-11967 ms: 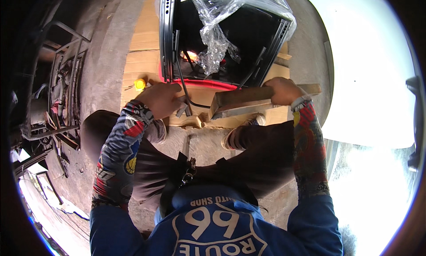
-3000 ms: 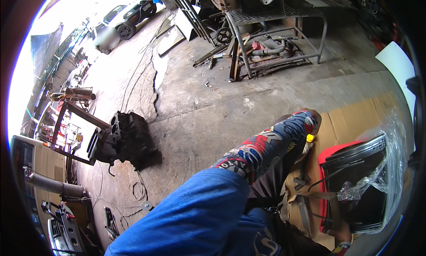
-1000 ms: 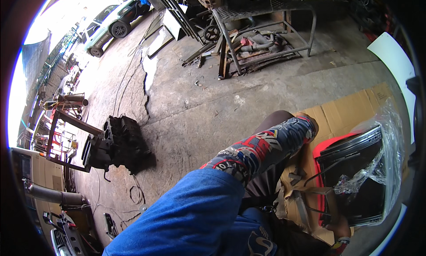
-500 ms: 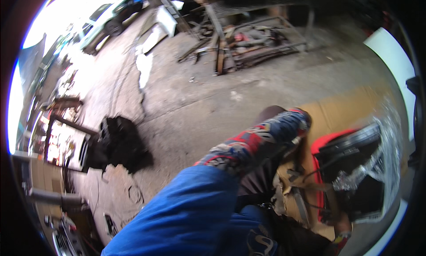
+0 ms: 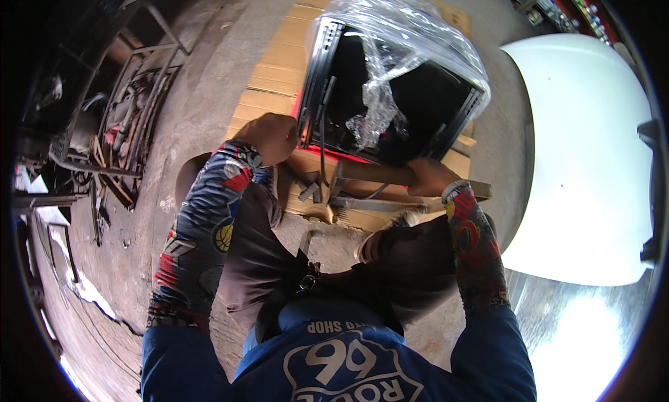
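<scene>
Turning back to the glossy black rectangular panel [image 5: 432, 102], the right hand [image 5: 431, 177] closed on a long grey-brown, square-edged bar [image 5: 373, 172]

The right hand's grip curls over the bar toward its right end, fingers wrapped with no gap showing. The left hand [image 5: 272, 138] is bunched just beside the panel's near left corner; its fingertips are hidden, so I cannot tell whether that grip holds anything.

Between the hands, a thin, bent black strip [image 5: 323, 147] hangs down near small, angular grey pieces [image 5: 309, 191]. The bar lies across the panel's near side. Crumpled clear plastic film [image 5: 380, 74] covers part of the panel, which rests on flattened brown cardboard [image 5: 272, 74].

Half a second ago the view faced leftward, with the panel out at the right; now the panel sits at upper centre and both hands show, so the work looks to have attention again. The right hand stays on the bar throughout.

Farther out, a large, curved white sheet [image 5: 589, 151] stands right, a tubular metal rack [image 5: 97, 168] left.
</scene>
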The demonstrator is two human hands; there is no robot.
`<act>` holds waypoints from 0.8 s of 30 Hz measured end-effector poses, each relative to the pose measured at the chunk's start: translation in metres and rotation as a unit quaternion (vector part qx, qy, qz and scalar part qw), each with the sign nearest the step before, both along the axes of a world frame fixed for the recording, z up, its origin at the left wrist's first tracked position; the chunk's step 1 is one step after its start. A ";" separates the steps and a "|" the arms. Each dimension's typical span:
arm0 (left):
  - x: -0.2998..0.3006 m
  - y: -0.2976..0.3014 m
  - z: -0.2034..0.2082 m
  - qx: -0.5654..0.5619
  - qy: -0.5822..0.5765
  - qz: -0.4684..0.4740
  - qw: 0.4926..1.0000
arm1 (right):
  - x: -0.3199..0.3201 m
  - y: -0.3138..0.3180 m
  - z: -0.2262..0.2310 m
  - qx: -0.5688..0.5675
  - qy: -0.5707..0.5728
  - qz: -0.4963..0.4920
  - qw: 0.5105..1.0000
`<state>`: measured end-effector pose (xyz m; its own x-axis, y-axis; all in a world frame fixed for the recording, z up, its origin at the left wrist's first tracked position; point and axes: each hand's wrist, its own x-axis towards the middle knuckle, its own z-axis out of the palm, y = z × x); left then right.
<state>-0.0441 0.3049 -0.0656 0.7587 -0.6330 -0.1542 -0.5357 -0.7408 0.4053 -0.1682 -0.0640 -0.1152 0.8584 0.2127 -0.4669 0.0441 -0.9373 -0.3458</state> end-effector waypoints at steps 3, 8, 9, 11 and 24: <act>0.009 -0.011 0.003 -0.038 -0.013 0.023 0.999 | -0.016 0.009 0.017 0.005 -0.018 0.004 1.000; 0.027 -0.007 0.010 -0.075 -0.057 0.092 0.991 | -0.033 0.019 0.042 0.017 -0.073 0.047 0.996; 0.027 -0.002 0.012 -0.077 -0.049 0.112 0.989 | -0.035 0.025 0.045 0.023 -0.089 0.068 0.993; 0.027 0.011 0.014 -0.058 -0.064 0.103 0.991 | -0.034 0.039 0.052 0.023 -0.094 0.100 0.990; 0.009 0.076 0.015 0.050 0.098 0.076 0.991 | -0.018 0.101 0.067 0.107 -0.075 0.155 0.979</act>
<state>-0.0348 0.3811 -0.0507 0.7934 -0.4879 -0.3640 -0.3332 -0.8485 0.4111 -0.1865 0.0370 -0.0484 0.7923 0.5531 -0.2575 0.3802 -0.7778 -0.5006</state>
